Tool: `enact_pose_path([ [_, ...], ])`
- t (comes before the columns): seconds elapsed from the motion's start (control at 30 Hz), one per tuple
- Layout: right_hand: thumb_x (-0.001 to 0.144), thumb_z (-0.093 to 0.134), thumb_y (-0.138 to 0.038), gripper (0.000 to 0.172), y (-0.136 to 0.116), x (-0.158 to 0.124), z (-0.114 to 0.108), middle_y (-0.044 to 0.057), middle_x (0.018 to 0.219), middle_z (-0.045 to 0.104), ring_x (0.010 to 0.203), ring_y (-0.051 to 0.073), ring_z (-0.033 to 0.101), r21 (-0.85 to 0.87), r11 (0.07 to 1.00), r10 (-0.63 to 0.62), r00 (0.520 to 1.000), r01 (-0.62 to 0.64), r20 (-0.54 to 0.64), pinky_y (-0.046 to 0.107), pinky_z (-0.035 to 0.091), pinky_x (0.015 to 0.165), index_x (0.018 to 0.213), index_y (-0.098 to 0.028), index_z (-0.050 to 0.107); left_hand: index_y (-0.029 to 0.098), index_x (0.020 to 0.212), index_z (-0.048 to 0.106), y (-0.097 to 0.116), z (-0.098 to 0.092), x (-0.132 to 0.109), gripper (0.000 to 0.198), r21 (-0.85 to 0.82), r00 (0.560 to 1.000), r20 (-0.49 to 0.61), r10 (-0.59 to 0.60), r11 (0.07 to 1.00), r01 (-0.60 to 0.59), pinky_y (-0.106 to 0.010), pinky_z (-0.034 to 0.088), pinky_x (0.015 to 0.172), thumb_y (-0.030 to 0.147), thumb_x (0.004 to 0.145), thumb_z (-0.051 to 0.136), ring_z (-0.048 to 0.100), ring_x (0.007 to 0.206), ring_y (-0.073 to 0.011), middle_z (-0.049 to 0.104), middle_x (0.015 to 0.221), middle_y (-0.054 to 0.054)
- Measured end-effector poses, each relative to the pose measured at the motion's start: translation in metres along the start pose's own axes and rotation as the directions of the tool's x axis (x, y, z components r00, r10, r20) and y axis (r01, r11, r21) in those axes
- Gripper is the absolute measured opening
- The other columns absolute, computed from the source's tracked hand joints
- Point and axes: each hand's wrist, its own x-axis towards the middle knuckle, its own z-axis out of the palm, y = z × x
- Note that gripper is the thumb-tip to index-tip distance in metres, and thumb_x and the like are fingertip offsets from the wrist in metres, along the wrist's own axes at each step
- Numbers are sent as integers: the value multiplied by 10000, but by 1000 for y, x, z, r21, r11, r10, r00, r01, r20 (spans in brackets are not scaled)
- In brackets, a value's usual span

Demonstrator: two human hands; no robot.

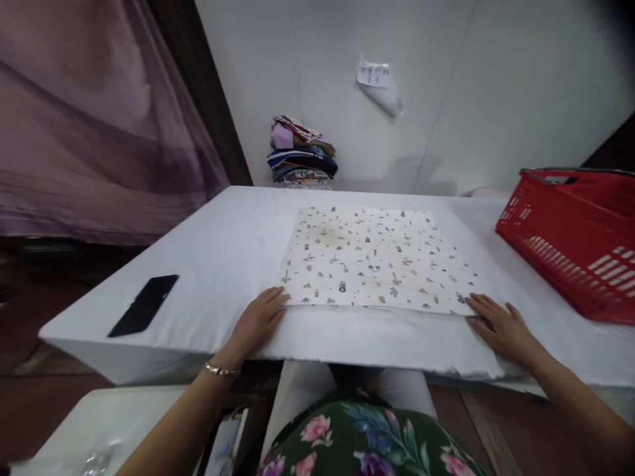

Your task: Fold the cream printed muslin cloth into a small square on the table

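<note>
Floral clothing fills six o'clock, below the white table (223, 244). Left hand (258, 320) at seven o'clock and right hand (501, 324) at four o'clock lie flat and open, gripping nothing, fingertips on the near corners of the patterned cloth (372, 258). It lies spread smooth at centre, with no fold made yet, I judge. Red basket (570, 244) at three o'clock; phone (143, 305) at nine; folded clothes (301, 151) at twelve.

A bench (223, 231) draped in white cloth stands against a plain white wall (496, 86) with a paper sheet (380, 82) stuck on it. Left of the bench hangs a mauve curtain (89, 119), beside what may be a dark door frame (198, 86). Under the bench lies reddish-brown floor (30, 390).
</note>
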Motion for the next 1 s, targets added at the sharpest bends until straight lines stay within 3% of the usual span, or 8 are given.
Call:
enact_pose_path([
  [0.13,851,345,-352,478,19,-2,12,108,1319,522,1241,277,452,-6,995,-104,989,104,-102,528,304,1045,1265,-216,541,174,1175,595,2,-9,-1,381,48,999,30,-34,998,32,-387,438,987,232,872,371,527,1160,-210,550,1291,-88],
  [0.23,825,357,-285,473,35,2,22,98,1309,532,1184,252,516,24,986,-162,984,164,-80,449,399,1010,1236,-203,577,196,1183,592,2,-13,5,402,80,999,38,-22,997,19,-397,456,962,176,844,378,542,1142,-214,561,1281,-73],
  [0.4,791,324,-182,526,51,12,25,37,1287,551,1179,229,522,19,979,-203,979,203,11,478,412,996,1242,-287,572,225,1202,581,1,-16,15,520,125,996,84,-11,992,1,-399,466,941,51,765,358,538,1141,-204,535,1313,-45],
  [0.77,838,324,-195,492,39,25,11,51,1316,524,1188,229,514,-55,968,-244,969,245,21,476,371,1026,1278,-257,536,216,1168,602,-12,-9,17,447,107,1000,-11,20,994,-19,-407,469,932,101,789,393,560,1103,-214,582,1256,-49],
  [1.0,807,337,-110,498,27,19,10,86,1234,599,1118,221,566,-109,969,-234,966,222,-107,424,418,982,1243,-209,554,177,1198,570,-19,-3,12,385,96,998,-53,37,995,-32,-398,462,946,261,861,404,561,1105,-214,590,1246,-63],
])
